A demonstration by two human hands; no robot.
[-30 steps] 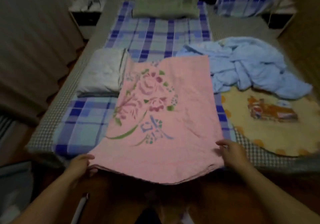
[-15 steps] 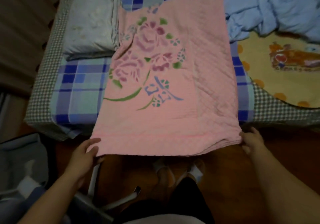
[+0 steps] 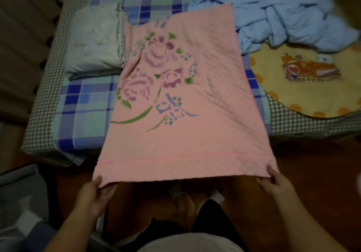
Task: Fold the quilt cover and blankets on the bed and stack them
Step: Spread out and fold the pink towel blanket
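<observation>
Bed (image 3: 84,103) in blue plaid fills the upper frame above dark wood floor. Pink floral blanket (image 3: 175,105), folded long, runs from upper centre down past the bed's edge, its near corners pinched by the left hand (image 3: 93,195) and right hand (image 3: 277,185).
</observation>
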